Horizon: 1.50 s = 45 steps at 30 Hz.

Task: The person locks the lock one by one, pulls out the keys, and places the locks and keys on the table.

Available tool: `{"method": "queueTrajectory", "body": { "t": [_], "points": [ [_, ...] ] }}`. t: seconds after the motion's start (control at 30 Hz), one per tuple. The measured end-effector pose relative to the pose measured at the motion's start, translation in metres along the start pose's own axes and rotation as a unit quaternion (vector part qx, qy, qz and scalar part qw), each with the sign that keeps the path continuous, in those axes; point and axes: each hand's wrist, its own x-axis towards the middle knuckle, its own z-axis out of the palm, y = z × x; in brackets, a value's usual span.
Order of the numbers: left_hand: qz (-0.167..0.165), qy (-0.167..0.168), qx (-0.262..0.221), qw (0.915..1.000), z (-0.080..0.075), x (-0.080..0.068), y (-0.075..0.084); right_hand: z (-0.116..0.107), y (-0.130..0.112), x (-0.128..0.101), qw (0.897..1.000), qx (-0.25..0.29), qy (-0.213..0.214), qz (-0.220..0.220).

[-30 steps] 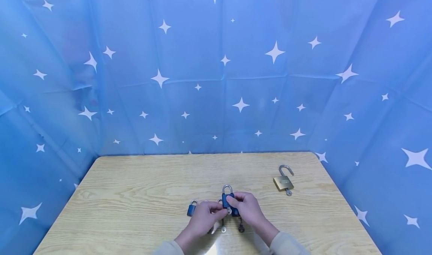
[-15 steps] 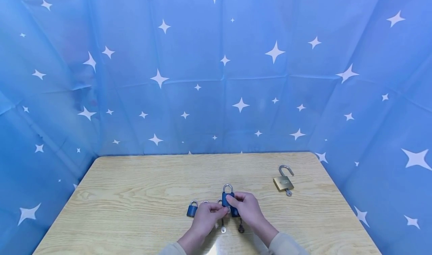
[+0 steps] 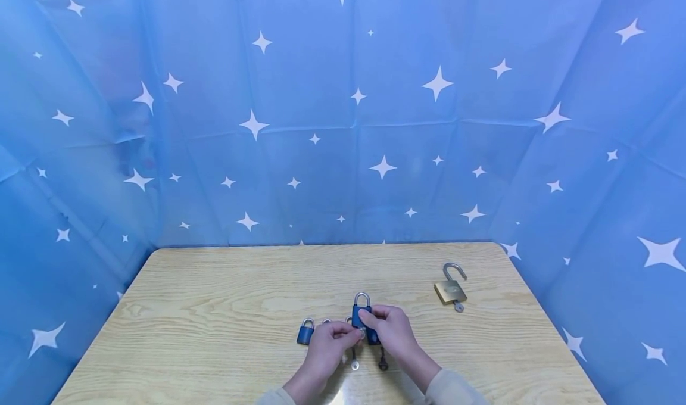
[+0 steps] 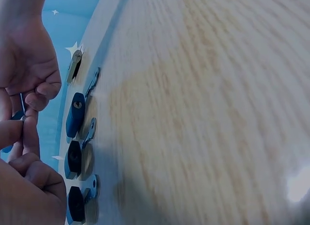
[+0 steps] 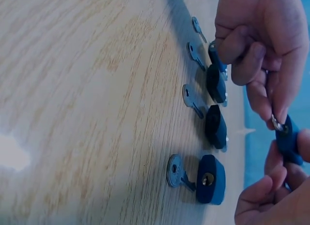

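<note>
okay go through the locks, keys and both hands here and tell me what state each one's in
Held blue padlock: shackle closed, upright, gripped by the right hand.
Left hand: pinching a key at the held lock's base.
Brass padlock: shackle swung open, key in it, lying flat.
Small blue padlock: shackle closed, on the table.
Loose keys: lying flat, in no lock.

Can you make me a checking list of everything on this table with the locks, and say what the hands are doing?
Surface: wooden table, bare grain showing.
Job's things: blue padlock held above the table, shackle closed; a key at its underside.
Clutter: small blue padlock and loose keys near the hands; brass padlock, shackle open, key in it, at the right.
Hands: right hand grips the blue padlock; left hand pinches the key.
Cables: nothing seen.
Surroundings: blue star-printed backdrop.
</note>
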Motion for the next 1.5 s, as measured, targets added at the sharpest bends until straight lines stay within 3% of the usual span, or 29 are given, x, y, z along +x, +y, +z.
{"method": "queueTrajectory", "body": {
  "t": [0.6, 0.93, 1.5],
  "points": [
    [0.011, -0.008, -0.005, 0.9999, 0.004, -0.006, -0.003, -0.006, -0.003, 0.001, 1.000, -0.010, 0.014, -0.006],
    [0.014, -0.019, 0.015, 0.9996, 0.003, -0.006, -0.006, -0.021, -0.004, 0.006, 0.999, -0.007, 0.033, 0.023],
    [0.011, -0.016, 0.020, 0.9996, 0.004, -0.007, -0.005, -0.049, 0.014, 0.013, 0.994, -0.104, 0.023, 0.033]
  ]
}}
